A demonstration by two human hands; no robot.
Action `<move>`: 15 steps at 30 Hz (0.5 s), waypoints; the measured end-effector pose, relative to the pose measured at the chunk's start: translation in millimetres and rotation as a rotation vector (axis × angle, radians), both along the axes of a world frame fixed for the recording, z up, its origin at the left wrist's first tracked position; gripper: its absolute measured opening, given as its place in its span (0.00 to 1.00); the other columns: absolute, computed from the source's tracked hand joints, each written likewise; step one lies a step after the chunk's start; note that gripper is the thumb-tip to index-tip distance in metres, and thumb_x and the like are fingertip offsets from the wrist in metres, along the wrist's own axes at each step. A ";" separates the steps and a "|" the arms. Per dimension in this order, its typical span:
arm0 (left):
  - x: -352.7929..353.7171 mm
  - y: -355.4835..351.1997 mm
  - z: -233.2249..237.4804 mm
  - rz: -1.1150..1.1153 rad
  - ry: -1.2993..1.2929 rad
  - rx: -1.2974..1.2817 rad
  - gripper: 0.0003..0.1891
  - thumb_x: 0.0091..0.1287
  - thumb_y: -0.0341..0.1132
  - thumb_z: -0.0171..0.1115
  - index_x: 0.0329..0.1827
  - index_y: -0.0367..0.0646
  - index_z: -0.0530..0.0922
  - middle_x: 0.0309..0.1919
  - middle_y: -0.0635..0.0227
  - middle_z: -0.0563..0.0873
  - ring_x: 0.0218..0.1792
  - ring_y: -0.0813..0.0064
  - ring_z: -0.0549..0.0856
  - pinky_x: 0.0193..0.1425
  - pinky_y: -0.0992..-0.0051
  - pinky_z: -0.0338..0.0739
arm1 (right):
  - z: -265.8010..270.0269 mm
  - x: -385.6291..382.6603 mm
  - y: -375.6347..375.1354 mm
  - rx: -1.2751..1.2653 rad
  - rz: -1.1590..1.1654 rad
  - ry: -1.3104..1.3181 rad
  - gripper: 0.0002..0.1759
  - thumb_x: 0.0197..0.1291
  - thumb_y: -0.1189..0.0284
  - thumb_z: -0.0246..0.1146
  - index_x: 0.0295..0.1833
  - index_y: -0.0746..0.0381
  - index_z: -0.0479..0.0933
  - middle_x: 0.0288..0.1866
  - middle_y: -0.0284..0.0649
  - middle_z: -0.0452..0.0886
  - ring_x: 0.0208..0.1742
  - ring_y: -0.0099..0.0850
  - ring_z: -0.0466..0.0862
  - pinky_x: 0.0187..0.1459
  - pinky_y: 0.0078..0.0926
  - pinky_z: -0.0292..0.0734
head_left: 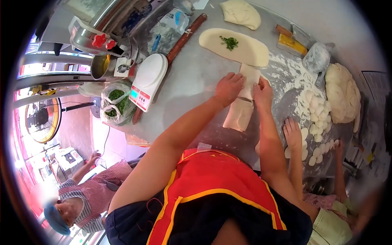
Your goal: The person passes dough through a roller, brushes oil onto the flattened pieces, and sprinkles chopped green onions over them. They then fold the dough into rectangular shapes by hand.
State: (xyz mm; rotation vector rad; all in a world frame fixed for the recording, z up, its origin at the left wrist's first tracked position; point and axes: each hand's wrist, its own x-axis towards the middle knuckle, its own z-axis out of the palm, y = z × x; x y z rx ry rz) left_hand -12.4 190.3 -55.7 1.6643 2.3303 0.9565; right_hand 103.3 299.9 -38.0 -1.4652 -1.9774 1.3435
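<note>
On the metal table, a pale strip of dough [250, 77] lies between my two hands. My left hand [231, 86] has its fingers curled at the strip's left edge. At the right edge, my right hand [263, 93] pinches the dough between thumb and fingers. Nearer to me is a folded, flat dough piece [238, 115], close below the strip. Beyond my hands is a long oval dough sheet [208, 40] with a small heap of chopped greens [230, 43] on it. Another dough lump [241, 13] sits at the far edge.
Left: a white scale [150, 73], a long rolling pin [185, 38] and bagged chopped greens [116, 102]. Right: a yellow-handled scraper [292, 44], spread flour [286, 75], a large dough mass [343, 94] and several dough balls [320, 114]. A co-worker's hand [292, 131] rests near my right forearm.
</note>
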 end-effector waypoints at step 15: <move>16.9 11.1 7.6 -0.174 0.146 -0.165 0.19 0.65 0.34 0.55 0.60 0.46 0.75 0.64 0.67 0.73 0.66 0.63 0.67 0.66 0.65 0.66 | -12.8 31.1 27.3 0.139 -0.110 -0.079 0.08 0.51 0.72 0.67 0.34 0.64 0.77 0.29 0.39 0.81 0.30 0.31 0.81 0.36 0.27 0.76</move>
